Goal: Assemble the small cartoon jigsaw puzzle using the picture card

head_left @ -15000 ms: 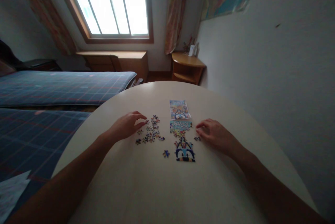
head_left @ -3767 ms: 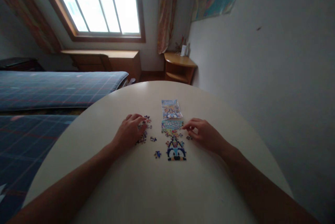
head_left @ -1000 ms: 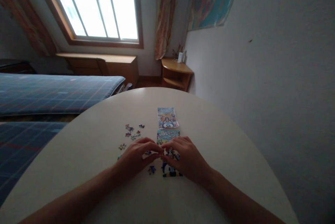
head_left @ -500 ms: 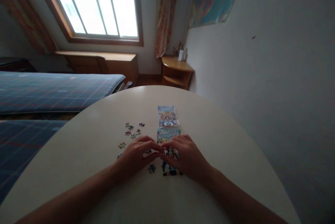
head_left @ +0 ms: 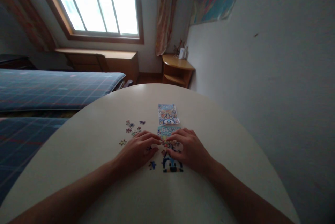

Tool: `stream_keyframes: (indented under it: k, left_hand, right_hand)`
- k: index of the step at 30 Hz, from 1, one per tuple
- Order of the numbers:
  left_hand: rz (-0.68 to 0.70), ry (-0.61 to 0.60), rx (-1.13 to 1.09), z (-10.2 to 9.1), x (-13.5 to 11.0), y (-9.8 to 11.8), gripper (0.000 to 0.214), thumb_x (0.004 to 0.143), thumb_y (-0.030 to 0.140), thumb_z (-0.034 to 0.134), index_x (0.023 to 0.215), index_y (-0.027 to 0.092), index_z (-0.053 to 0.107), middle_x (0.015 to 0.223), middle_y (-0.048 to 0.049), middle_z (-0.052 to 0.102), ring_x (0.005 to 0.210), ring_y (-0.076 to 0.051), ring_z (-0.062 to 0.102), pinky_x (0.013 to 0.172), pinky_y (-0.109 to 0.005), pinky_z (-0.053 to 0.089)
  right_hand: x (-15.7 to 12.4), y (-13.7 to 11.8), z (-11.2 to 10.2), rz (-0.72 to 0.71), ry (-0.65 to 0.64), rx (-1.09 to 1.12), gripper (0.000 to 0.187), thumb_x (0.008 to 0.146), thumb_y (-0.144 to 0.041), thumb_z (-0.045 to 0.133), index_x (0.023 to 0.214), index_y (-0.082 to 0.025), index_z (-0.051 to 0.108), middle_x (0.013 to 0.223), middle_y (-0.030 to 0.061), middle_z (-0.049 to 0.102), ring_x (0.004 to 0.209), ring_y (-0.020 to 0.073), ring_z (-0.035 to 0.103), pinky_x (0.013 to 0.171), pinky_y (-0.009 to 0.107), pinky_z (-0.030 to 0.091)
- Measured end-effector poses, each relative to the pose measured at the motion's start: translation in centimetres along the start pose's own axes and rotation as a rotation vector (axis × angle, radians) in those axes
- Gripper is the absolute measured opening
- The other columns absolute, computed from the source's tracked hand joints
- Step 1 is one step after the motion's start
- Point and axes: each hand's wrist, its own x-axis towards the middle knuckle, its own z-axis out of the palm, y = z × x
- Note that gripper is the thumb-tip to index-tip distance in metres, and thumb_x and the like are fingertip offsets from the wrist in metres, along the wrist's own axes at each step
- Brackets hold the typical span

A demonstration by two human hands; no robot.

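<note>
A partly assembled jigsaw puzzle lies on the table in front of me, with a blue cartoon dog's face at its near end and lettering at its far end. My right hand rests over its right edge, thumb and fingers apart. At the puzzle's left edge is my left hand, its thumb and fingertips separated by a gap. Nothing shows between the fingers of either hand. A loose puzzle piece lies just below my left hand. Another piece is partly hidden under that hand.
Several loose pieces are scattered at the left, with a lone piece nearer. Beyond the puzzle lies a creased picture sheet. The round white table stands near a wall on the right and a plaid mattress on the left.
My hands have drawn apart; their fingertips met at the puzzle's left edge before. Both thumbs have parted from the fingers, and more of the puzzle's middle shows.
</note>
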Motion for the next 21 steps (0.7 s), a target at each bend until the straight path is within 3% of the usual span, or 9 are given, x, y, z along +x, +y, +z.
stream_keyframes:
  k: [12, 21]
  left_hand:
    - [0.054, -0.054, 0.03, -0.1, -0.1, 0.4, 0.026, 0.093, 0.016, 0.055, 0.115, 0.025, 0.065, 0.116, -0.0065, 0.069, 0.108, -0.022, 0.061, 0.098, -0.043, 0.048]
    - [0.091, -0.076, 0.055, -0.3, -0.2, 0.3, 0.027, 0.094, 0.015, 0.054, 0.117, 0.025, 0.063, 0.119, -0.0061, 0.068, 0.109, -0.021, 0.059, 0.097, -0.041, 0.047]
  right_hand:
    - [-0.2, 0.3, 0.7, -0.006, -0.057, -0.026, 0.021, 0.081, -0.031, 0.075, 0.101, -0.026, 0.071, 0.109, 0.0044, 0.07, 0.105, 0.0228, 0.061, 0.091, 0.04, 0.04]
    - [-0.2, 0.1, -0.4, -0.036, -0.063, 0.0, 0.018, 0.08, -0.025, 0.075, 0.098, -0.028, 0.074, 0.107, 0.0026, 0.071, 0.103, 0.0224, 0.062, 0.094, 0.042, 0.037]
